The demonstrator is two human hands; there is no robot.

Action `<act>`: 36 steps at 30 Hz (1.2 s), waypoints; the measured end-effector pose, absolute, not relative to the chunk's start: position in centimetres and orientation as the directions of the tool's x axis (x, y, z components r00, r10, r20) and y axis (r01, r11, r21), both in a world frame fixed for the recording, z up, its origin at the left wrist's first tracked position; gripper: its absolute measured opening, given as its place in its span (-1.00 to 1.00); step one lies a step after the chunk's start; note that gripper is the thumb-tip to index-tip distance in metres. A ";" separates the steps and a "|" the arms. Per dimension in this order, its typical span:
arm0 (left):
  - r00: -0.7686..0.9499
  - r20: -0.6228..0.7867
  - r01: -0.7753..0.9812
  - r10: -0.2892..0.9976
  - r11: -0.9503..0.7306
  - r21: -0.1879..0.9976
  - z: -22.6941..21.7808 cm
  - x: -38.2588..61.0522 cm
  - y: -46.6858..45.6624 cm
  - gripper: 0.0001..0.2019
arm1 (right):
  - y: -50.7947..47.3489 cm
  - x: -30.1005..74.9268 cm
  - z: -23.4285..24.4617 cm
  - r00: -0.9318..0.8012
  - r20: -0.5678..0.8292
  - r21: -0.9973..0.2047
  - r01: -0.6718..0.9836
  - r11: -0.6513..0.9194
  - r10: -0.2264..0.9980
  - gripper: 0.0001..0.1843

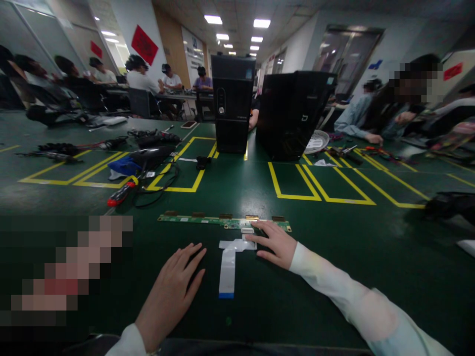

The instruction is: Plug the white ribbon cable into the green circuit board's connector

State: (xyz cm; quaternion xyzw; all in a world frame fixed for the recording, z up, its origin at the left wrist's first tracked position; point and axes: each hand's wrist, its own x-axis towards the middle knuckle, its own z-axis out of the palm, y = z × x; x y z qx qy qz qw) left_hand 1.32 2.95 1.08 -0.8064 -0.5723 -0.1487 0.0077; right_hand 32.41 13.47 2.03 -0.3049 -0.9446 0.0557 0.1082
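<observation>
A long, narrow green circuit board (208, 220) lies across the dark green table, with several brown-gold tabs along its far edge. Below it a white flat ribbon cable (227, 272) with a blue end lies folded, its upper part close to a white connector (247, 230) at the board's near edge. My right hand (276, 242) rests with fingers spread over the board's right part and the cable's upper end, holding nothing. My left hand (174, 284) lies on the table left of the cable, fingers stretched out and apart from it.
Two black computer towers (233, 104) stand ahead. A red-handled screwdriver (120, 194), a blue cloth-like item (126, 166) and dark cables lie at the left. Yellow tape (293, 197) marks rectangles on the table. A white basket (318, 141) is behind; people sit at tables around.
</observation>
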 end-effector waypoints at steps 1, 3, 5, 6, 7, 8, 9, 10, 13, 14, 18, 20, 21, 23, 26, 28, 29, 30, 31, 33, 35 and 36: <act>0.301 0.249 0.925 0.921 -0.345 0.159 1.1 1.3 3.0 -0.57 | 13.5 32.4 2.0 -0.794 0.169 -0.172 0.559 0.811 0.584 -0.48; 0.304 0.249 0.923 0.920 -0.349 0.162 1.3 1.4 3.0 -0.58 | 13.5 32.5 2.1 -0.797 0.163 -0.169 0.558 0.812 0.582 -0.47; 0.304 0.254 0.921 0.918 -0.351 0.170 1.4 1.4 3.0 -0.58 | 13.4 32.5 2.1 -0.792 0.148 -0.163 0.571 0.805 0.592 -0.47; 0.304 0.263 0.919 0.916 -0.355 0.174 1.4 1.5 3.0 -0.58 | 13.3 32.6 2.2 -0.790 0.138 -0.160 0.578 0.800 0.598 -0.47; 0.303 0.273 0.917 0.913 -0.358 0.178 1.4 1.5 3.0 -0.59 | 13.2 32.7 2.2 -0.787 0.127 -0.158 0.586 0.795 0.604 -0.47; 0.303 0.282 0.915 0.910 -0.361 0.181 1.3 1.5 3.0 -0.59 | 13.1 32.8 2.2 -0.783 0.116 -0.155 0.594 0.789 0.612 -0.47; 0.305 0.287 0.913 0.908 -0.364 0.182 1.3 1.4 3.0 -0.59 | 12.9 33.0 2.3 -0.777 0.108 -0.152 0.603 0.783 0.620 -0.46; 0.306 0.292 0.913 0.906 -0.366 0.182 1.2 1.4 3.0 -0.59 | 12.7 33.3 2.3 -0.772 0.102 -0.150 0.612 0.776 0.628 -0.46; 0.307 0.292 0.913 0.906 -0.367 0.179 1.1 1.4 3.0 -0.59 | 11.8 34.4 2.3 -0.748 0.103 -0.141 0.642 0.754 0.656 -0.46; 0.309 0.293 0.912 0.905 -0.369 0.179 1.0 1.4 3.0 -0.59 | 11.5 34.9 2.3 -0.740 0.106 -0.136 0.651 0.747 0.665 -0.46; 0.303 0.304 0.911 0.903 -0.368 0.185 1.0 1.5 3.0 -0.60 | 9.8 37.6 1.8 -0.682 0.125 -0.092 0.716 0.692 0.721 -0.44; 0.302 0.308 0.911 0.902 -0.368 0.185 1.0 1.6 2.9 -0.60 | 8.7 39.1 1.4 -0.644 0.146 -0.061 0.752 0.656 0.751 -0.43; 0.303 0.309 0.911 0.901 -0.369 0.183 1.1 1.6 2.9 -0.59 | 8.2 39.9 1.2 -0.628 0.159 -0.047 0.766 0.641 0.762 -0.43; 0.306 0.314 0.910 0.899 -0.374 0.182 1.1 1.6 2.9 -0.60 | 7.1 41.5 0.6 -0.593 0.186 -0.027 0.794 0.607 0.783 -0.44; 0.303 0.326 0.908 0.895 -0.376 0.186 1.1 1.7 2.9 -0.60 | 5.5 44.6 -0.1 -0.515 0.232 -0.007 0.847 0.531 0.825 -0.44; 0.305 0.323 0.908 0.896 -0.376 0.185 1.1 1.7 2.9 -0.60 | 4.7 47.3 -0.6 -0.467 0.253 0.009 0.877 0.480 0.847 -0.43; 0.307 0.321 0.908 0.896 -0.377 0.183 1.1 1.7 2.9 -0.60 | 4.4 48.8 -0.8 -0.448 0.261 0.020 0.888 0.460 0.855 -0.42; 0.311 0.318 0.907 0.896 -0.379 0.182 1.1 1.7 2.9 -0.60 | 4.0 50.4 -1.0 -0.439 0.269 0.028 0.893 0.449 0.857 -0.41; 0.312 0.318 0.907 0.895 -0.381 0.181 1.1 1.7 2.9 -0.60 | 3.7 51.9 -1.2 -0.418 0.278 0.037 0.904 0.425 0.865 -0.41; 0.309 0.324 0.907 0.894 -0.380 0.183 1.2 1.7 2.9 -0.60 | 3.0 54.7 -1.5 -0.370 0.293 0.042 0.926 0.375 0.882 -0.40; 0.304 0.326 0.907 0.895 -0.376 0.188 1.3 1.7 2.9 -0.60 | 2.4 57.0 -1.9 -0.301 0.298 0.032 0.951 0.306 0.906 -0.40; 0.302 0.324 0.908 0.897 -0.374 0.191 1.3 1.7 2.9 -0.60 | 2.1 57.9 -2.1 -0.260 0.297 0.025 0.964 0.264 0.919 -0.39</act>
